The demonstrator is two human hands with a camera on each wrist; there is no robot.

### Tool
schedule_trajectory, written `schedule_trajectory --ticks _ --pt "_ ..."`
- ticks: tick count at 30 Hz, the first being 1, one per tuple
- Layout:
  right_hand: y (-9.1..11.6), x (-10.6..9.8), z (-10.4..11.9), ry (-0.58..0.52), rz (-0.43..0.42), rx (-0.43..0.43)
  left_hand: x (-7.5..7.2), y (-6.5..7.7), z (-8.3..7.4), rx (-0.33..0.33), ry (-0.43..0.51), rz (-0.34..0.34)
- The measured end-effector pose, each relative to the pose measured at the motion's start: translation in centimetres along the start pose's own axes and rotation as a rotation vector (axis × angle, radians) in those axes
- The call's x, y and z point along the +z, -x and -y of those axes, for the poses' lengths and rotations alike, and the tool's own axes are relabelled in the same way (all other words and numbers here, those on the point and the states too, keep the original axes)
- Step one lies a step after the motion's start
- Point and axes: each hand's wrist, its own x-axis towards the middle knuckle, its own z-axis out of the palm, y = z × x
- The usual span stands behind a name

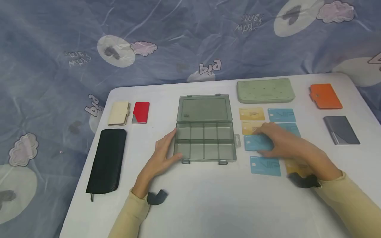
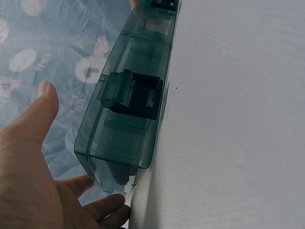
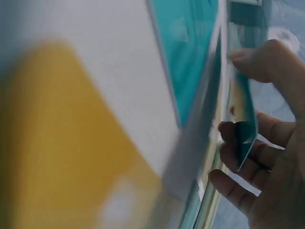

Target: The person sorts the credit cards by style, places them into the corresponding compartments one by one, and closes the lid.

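A translucent green compartment box [image 1: 203,141] lies with its lid [image 1: 204,108] folded back on the white table. My left hand [image 1: 163,153] rests along the box's left wall, fingers fairly straight; in the left wrist view its thumb stands apart from the box. My right hand [image 1: 282,142] holds a blue card [image 1: 258,142] between thumb and fingers, just right of the box. The right wrist view shows the held card [image 3: 247,124] edge-on. Around that hand lie yellow cards [image 1: 251,114] and blue cards [image 1: 265,166], some partly hidden by the hand and wrist.
A green case [image 1: 266,90] lies behind the cards. Farther right are an orange card holder [image 1: 325,96] and a dark grey one [image 1: 341,130]. At left lie a cream notebook [image 1: 118,113], a red card holder [image 1: 141,112] and a black zip wallet [image 1: 107,161].
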Motion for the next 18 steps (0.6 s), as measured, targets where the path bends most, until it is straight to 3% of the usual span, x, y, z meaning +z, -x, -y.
schedule_trajectory --ticks 4,10,13,18 --pt "0.1 -1.3 0.6 -0.049 -0.085 0.012 0.0 -0.2 -0.1 0.001 -0.016 0.004" --pt "-3.2 -2.4 3.7 -0.017 -0.233 -0.217 -0.1 -0.1 -0.2 0.005 -0.021 -0.002" --pt "-5.3 -2.0 5.5 -0.005 -0.243 -0.298 0.0 0.1 -0.2 0.002 -0.014 0.001" --pt "-7.8 -1.1 7.6 -0.028 -0.223 -0.356 0.0 0.1 0.0 0.005 -0.022 0.003"
